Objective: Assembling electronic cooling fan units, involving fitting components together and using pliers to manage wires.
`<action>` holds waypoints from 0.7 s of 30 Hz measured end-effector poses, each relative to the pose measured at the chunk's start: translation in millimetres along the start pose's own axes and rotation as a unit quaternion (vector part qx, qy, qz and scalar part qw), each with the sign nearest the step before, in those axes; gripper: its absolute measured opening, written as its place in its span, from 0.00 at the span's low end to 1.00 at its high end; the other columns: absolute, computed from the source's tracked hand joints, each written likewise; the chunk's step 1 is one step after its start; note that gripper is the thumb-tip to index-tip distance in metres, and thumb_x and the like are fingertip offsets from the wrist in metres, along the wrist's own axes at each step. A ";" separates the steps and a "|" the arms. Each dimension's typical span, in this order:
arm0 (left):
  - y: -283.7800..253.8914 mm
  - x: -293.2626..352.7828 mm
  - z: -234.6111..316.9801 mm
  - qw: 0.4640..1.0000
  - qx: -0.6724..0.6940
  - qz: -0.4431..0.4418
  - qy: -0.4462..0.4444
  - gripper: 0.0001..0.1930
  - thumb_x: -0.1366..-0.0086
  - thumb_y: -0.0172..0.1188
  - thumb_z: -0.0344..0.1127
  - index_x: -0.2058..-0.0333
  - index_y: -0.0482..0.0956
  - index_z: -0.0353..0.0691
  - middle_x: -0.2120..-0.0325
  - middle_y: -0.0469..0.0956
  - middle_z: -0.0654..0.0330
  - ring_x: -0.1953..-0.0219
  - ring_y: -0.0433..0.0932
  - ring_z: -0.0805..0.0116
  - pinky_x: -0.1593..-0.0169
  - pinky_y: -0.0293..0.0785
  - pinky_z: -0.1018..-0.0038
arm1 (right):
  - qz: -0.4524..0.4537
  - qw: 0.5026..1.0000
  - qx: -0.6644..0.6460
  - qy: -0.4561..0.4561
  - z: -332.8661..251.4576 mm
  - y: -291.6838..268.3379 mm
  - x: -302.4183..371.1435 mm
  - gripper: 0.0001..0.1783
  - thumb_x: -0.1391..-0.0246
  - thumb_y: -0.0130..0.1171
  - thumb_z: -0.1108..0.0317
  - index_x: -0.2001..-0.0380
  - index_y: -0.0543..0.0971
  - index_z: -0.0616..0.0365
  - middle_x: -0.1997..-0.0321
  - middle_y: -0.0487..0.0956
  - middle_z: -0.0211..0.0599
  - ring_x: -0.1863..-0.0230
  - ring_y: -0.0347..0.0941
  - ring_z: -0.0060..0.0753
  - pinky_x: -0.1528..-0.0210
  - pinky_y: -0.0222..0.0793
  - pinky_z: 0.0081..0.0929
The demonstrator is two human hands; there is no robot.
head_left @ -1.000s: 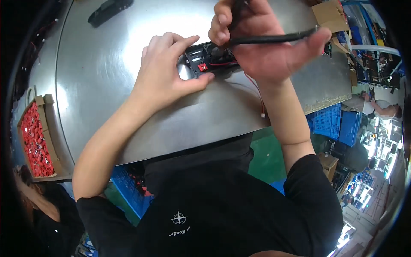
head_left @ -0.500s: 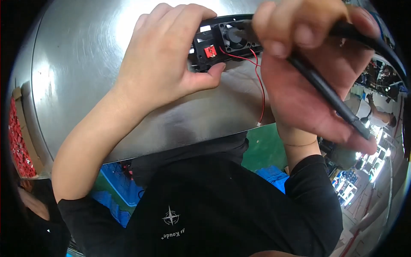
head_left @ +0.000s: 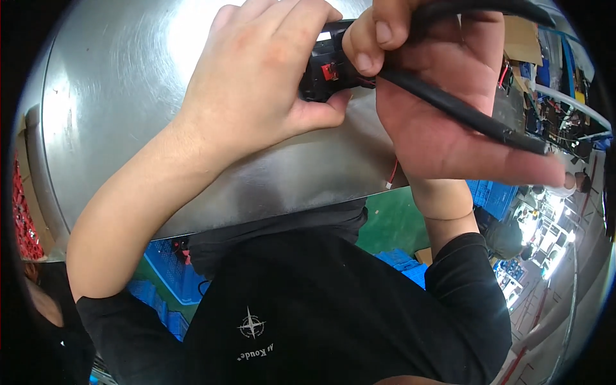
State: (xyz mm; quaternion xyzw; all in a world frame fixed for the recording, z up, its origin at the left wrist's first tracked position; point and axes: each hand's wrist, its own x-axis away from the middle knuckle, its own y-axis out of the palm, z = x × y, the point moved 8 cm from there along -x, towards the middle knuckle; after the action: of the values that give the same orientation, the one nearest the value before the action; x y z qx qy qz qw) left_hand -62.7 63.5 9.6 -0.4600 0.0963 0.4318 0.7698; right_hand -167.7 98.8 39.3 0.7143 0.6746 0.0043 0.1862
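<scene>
My left hand (head_left: 250, 90) is closed around one end of a black plastic housing (head_left: 347, 77), thumb on the near side and fingers over the far side. A red connector (head_left: 330, 71) sits in the housing beside my left thumb. My right hand (head_left: 427, 131) grips a hand tool like pliers, with two long black handles (head_left: 449, 102) spread apart, one lying across the palm. My right fingers hide the tool's head and the part of the housing below it. A thin red wire (head_left: 393, 172) with a small white plug (head_left: 389, 185) reaches the table's near edge.
The housing is over a shiny metal table (head_left: 115, 128). A cardboard box of red parts (head_left: 27, 224) stands at the left. Blue plastic baskets (head_left: 173, 273) are below the table's front edge on a green floor (head_left: 388, 221). Another person (head_left: 507, 237) is farther off at the right.
My right hand has moved left with the tool and now covers the small fan that showed in the housing. The housing and my left hand have shifted slightly right.
</scene>
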 end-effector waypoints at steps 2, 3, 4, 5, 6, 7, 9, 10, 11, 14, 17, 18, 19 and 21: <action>-1.0 0.4 -0.6 1.000 -0.005 -0.008 0.002 0.25 0.56 0.77 0.39 0.60 0.75 0.44 0.68 0.79 0.65 0.60 0.76 0.54 0.53 0.71 0.60 | 0.049 0.997 0.052 0.028 2.3 -5.2 3.0 0.32 0.32 0.51 0.34 0.47 0.71 0.52 0.67 0.73 0.40 0.70 0.70 0.37 0.60 0.70 0.36; -1.2 0.9 -1.0 1.000 -0.010 -0.016 0.004 0.24 0.56 0.78 0.39 0.61 0.76 0.45 0.68 0.79 0.65 0.60 0.77 0.54 0.53 0.71 0.60 | 0.050 0.997 0.047 0.020 1.6 -4.7 3.1 0.31 0.32 0.52 0.34 0.47 0.71 0.52 0.67 0.73 0.40 0.70 0.70 0.36 0.60 0.70 0.36; -1.8 -0.5 -0.5 1.000 -0.008 -0.015 0.006 0.24 0.56 0.78 0.39 0.61 0.76 0.45 0.68 0.79 0.65 0.60 0.77 0.54 0.53 0.71 0.60 | 0.053 0.997 0.046 0.011 -2.1 -5.6 3.9 0.31 0.32 0.52 0.34 0.47 0.71 0.52 0.67 0.73 0.40 0.71 0.70 0.36 0.60 0.70 0.36; -1.4 -1.8 0.6 1.000 -0.010 -0.021 0.014 0.23 0.56 0.78 0.40 0.62 0.77 0.46 0.68 0.79 0.66 0.60 0.77 0.55 0.54 0.70 0.60 | 0.056 0.997 0.045 0.002 -5.5 -6.3 4.6 0.31 0.32 0.53 0.34 0.47 0.71 0.52 0.67 0.73 0.39 0.71 0.70 0.36 0.60 0.70 0.36; -0.9 -3.2 2.1 0.999 -0.011 -0.026 0.023 0.22 0.56 0.78 0.40 0.64 0.77 0.46 0.68 0.80 0.66 0.60 0.77 0.56 0.54 0.70 0.61 | 0.059 0.997 0.044 -0.008 -8.8 -7.0 5.2 0.31 0.32 0.53 0.34 0.47 0.71 0.52 0.66 0.73 0.39 0.71 0.70 0.35 0.60 0.71 0.36; -1.7 -3.5 1.6 0.999 -0.012 -0.027 0.021 0.22 0.56 0.78 0.40 0.64 0.77 0.46 0.68 0.80 0.66 0.60 0.77 0.56 0.54 0.70 0.61 | 0.061 0.997 0.039 -0.015 -9.7 -7.3 5.6 0.31 0.32 0.53 0.34 0.47 0.71 0.52 0.66 0.73 0.38 0.71 0.70 0.35 0.61 0.71 0.36; 2.3 -3.5 -0.5 0.997 -0.046 -0.060 0.013 0.21 0.55 0.78 0.42 0.64 0.79 0.47 0.68 0.80 0.65 0.61 0.78 0.56 0.54 0.70 0.61 | 0.064 0.997 0.031 -0.031 -11.5 -7.9 6.5 0.31 0.32 0.54 0.34 0.47 0.70 0.52 0.66 0.73 0.37 0.71 0.70 0.34 0.61 0.71 0.36; 1.1 -3.7 -1.0 0.997 -0.047 -0.060 0.011 0.21 0.55 0.78 0.42 0.64 0.79 0.47 0.68 0.80 0.65 0.61 0.78 0.56 0.54 0.70 0.61 | 0.065 0.997 0.026 -0.038 -13.3 -7.5 6.8 0.32 0.32 0.55 0.34 0.48 0.70 0.52 0.66 0.74 0.37 0.71 0.70 0.34 0.61 0.71 0.36; -0.1 -3.8 0.9 0.996 -0.059 -0.056 0.027 0.22 0.55 0.78 0.43 0.62 0.80 0.46 0.67 0.80 0.64 0.61 0.78 0.56 0.53 0.70 0.61 | 0.065 0.997 0.022 -0.045 -15.0 -7.1 7.1 0.32 0.32 0.55 0.34 0.48 0.70 0.52 0.66 0.74 0.36 0.71 0.70 0.34 0.61 0.71 0.36; -5.2 -3.5 1.7 0.993 -0.057 -0.103 -0.002 0.28 0.49 0.76 0.52 0.56 0.80 0.41 0.60 0.80 0.57 0.54 0.77 0.54 0.49 0.69 0.58 | 0.067 0.995 0.008 -0.068 -18.0 -8.1 7.9 0.32 0.33 0.57 0.34 0.48 0.70 0.53 0.66 0.74 0.35 0.71 0.71 0.33 0.62 0.71 0.36; 2.2 -3.2 -4.5 0.991 -0.070 -0.110 -0.004 0.30 0.49 0.75 0.53 0.52 0.81 0.40 0.59 0.80 0.56 0.54 0.77 0.53 0.49 0.69 0.57 | 0.072 0.993 0.000 -0.096 -23.1 -8.6 7.1 0.32 0.33 0.58 0.34 0.48 0.70 0.53 0.65 0.74 0.33 0.72 0.71 0.32 0.62 0.72 0.36; 1.5 -3.1 -0.8 0.992 -0.099 -0.068 0.037 0.28 0.55 0.77 0.46 0.55 0.82 0.44 0.64 0.82 0.60 0.60 0.78 0.55 0.52 0.71 0.60 | 0.074 0.992 -0.002 -0.106 -25.0 -8.8 6.8 0.32 0.33 0.59 0.35 0.48 0.70 0.53 0.65 0.74 0.33 0.72 0.71 0.32 0.62 0.72 0.35; 4.0 -3.4 0.2 0.992 -0.099 -0.067 0.040 0.28 0.55 0.77 0.46 0.55 0.82 0.44 0.64 0.82 0.60 0.60 0.78 0.55 0.52 0.71 0.60 | 0.077 0.990 -0.003 -0.117 -27.7 -10.5 6.2 0.32 0.33 0.59 0.35 0.49 0.70 0.53 0.65 0.75 0.32 0.72 0.71 0.31 0.62 0.72 0.35; -1.0 -3.8 1.5 0.996 -0.083 -0.014 0.030 0.34 0.55 0.78 0.48 0.49 0.82 0.42 0.62 0.82 0.58 0.59 0.78 0.55 0.51 0.71 0.61 | 0.083 0.987 -0.007 -0.140 -32.2 -13.9 5.1 0.32 0.33 0.60 0.35 0.49 0.70 0.53 0.65 0.75 0.31 0.72 0.71 0.31 0.62 0.72 0.35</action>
State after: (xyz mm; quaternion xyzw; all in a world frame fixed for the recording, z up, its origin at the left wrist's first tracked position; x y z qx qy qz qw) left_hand -64.6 62.3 13.1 -0.5364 0.0770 0.4130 0.7320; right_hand -188.9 112.4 64.3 0.7603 0.5799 -0.0752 0.2828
